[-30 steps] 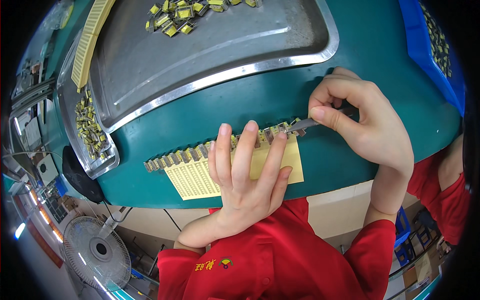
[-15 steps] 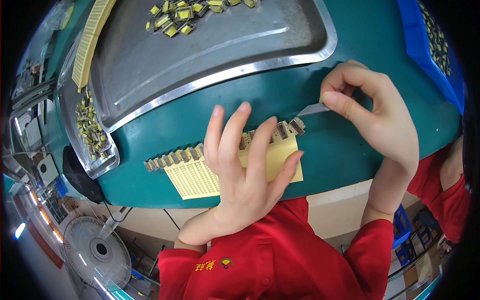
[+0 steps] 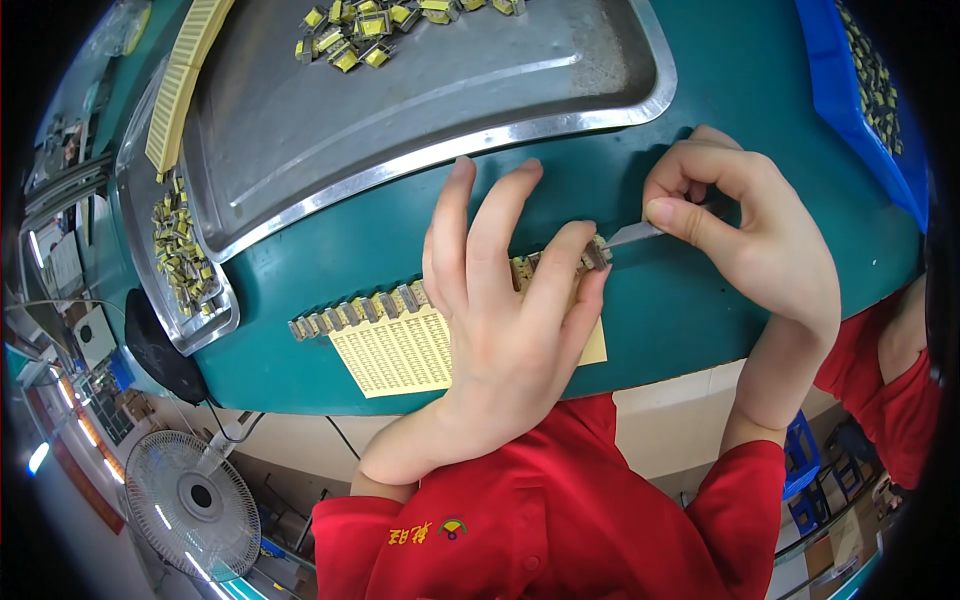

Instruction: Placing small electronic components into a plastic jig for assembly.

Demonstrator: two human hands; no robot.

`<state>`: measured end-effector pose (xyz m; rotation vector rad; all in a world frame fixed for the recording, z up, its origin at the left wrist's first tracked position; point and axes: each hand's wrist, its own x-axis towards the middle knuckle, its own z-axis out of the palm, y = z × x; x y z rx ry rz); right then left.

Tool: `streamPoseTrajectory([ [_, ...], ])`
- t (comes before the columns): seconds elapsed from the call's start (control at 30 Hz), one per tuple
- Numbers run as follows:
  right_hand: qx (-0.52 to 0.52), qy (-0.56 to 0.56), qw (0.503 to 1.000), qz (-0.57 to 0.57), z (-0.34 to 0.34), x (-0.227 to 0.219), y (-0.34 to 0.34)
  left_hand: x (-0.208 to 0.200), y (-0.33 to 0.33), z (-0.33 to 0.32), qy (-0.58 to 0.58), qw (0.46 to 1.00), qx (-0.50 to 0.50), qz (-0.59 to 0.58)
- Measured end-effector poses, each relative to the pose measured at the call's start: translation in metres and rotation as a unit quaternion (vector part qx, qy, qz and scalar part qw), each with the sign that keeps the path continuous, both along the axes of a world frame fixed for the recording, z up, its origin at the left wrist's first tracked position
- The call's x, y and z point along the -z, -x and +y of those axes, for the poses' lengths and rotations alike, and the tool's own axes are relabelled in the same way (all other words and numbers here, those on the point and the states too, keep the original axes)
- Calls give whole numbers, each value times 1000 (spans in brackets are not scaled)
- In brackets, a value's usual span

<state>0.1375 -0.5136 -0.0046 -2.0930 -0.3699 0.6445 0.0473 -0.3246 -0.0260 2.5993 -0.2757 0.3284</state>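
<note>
A row of small yellow-and-grey transformers (image 3: 368, 308) lies along the far edge of a yellow label sheet (image 3: 390, 358). Over the sheet's middle spreads my left hand (image 3: 505, 320), hiding part of the row. Its thumb and index finger close on the transformer at the right end (image 3: 597, 254), while the other fingers stretch out. My right hand (image 3: 745, 215) pinches a thin grey pointed blade (image 3: 632, 234) between thumb and fingers. The blade's tip reaches the right side of that end transformer; whether it touches is too small to tell.
A large metal tray (image 3: 430, 155) with loose transformers lies beyond my hands. A smaller tray (image 3: 225, 322) of transformers and a yellow strip (image 3: 180, 85) sit left. At right stands a blue bin (image 3: 835, 100) of parts, near another person's red sleeve (image 3: 880, 400).
My left hand has shifted right, and its thumb and index finger have closed on the end transformer. The blade in my right hand has moved slightly down, its tip now beside that transformer.
</note>
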Motion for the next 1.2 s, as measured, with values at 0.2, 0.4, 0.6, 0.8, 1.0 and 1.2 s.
streamPoseTrajectory([
  [0.2, 1, 5, 1000, 3, 1, -1, 1, -7, -1, 1, 8, 999, 13, 43],
  [0.4, -4, -10, 1000, -13, 1, 1, 2, -12, 9, 6, -14, 999, -5, 39],
  [0.6, -1, 4, 1000, -2, 2, 0, 1, -18, 30, 8, -62, 997, 1, 46],
  [0.8, 0, 9, 1000, -4, 2, 1, 1, -14, 39, 5, -77, 996, 16, 47],
  [1.0, 2, 11, 1000, -14, 3, 1, 2, -13, 40, 4, -70, 996, 26, 51],
  [1.2, -5, 12, 1000, -20, 3, 2, 1, -10, 40, 3, -58, 996, 28, 61],
])
